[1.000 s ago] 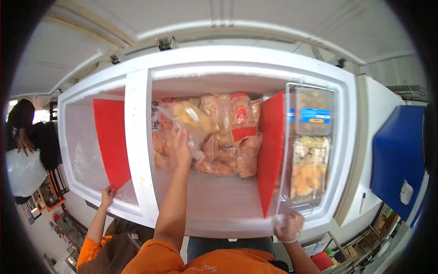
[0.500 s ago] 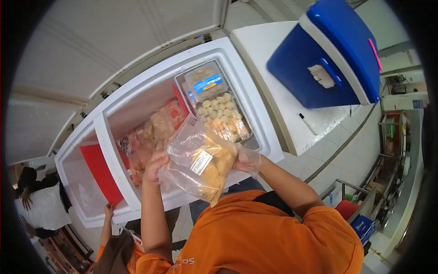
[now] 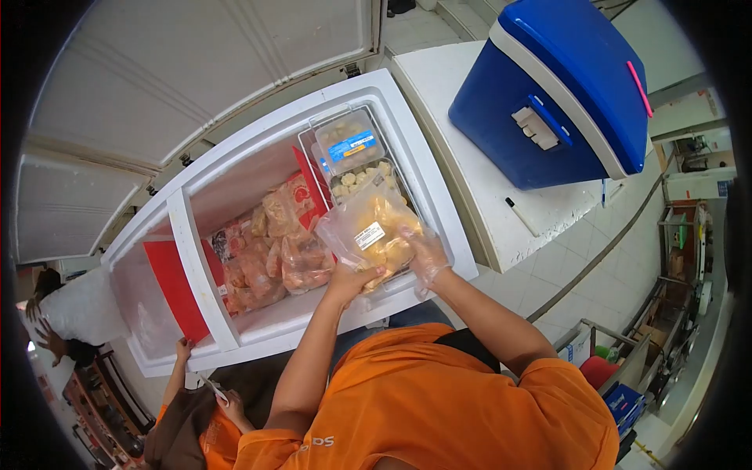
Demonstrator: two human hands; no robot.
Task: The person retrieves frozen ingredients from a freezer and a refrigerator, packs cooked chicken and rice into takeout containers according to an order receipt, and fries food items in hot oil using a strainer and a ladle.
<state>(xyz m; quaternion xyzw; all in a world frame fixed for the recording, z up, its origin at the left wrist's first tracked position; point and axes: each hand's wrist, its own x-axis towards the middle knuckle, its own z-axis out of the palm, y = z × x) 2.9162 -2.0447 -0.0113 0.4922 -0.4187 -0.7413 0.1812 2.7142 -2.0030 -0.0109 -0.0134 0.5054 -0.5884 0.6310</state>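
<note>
A clear plastic bag of yellowish food pieces [image 3: 345, 229] with a white printed label is held over the basket end of the open chest freezer [image 3: 278, 129]. My left hand [image 3: 350, 283] grips its lower edge, thumb on top. My right hand [image 3: 427, 254], in a clear plastic glove, is closed on the bag's right side. Partly beneath the bag is a wire basket [image 3: 401, 168] holding a clear tub with a blue label [image 3: 349, 142] and pale round pieces [image 3: 362, 178]. Left of the bag, packs of pinkish meat [image 3: 258, 266] lie in the freezer.
Red dividers [image 3: 178, 291] stand in the freezer. On the white surface to the right are a blue cooler box [image 3: 509, 102] and a marker [image 3: 522, 217]. At lower left, one co-worker's hand [image 3: 185, 348] touches the freezer rim; another person handles a large whitish sack [image 3: 82, 305].
The bag has moved up and right, now covering part of the basket. My left hand has shifted right to its lower edge. The sack at the far left has moved toward the freezer.
</note>
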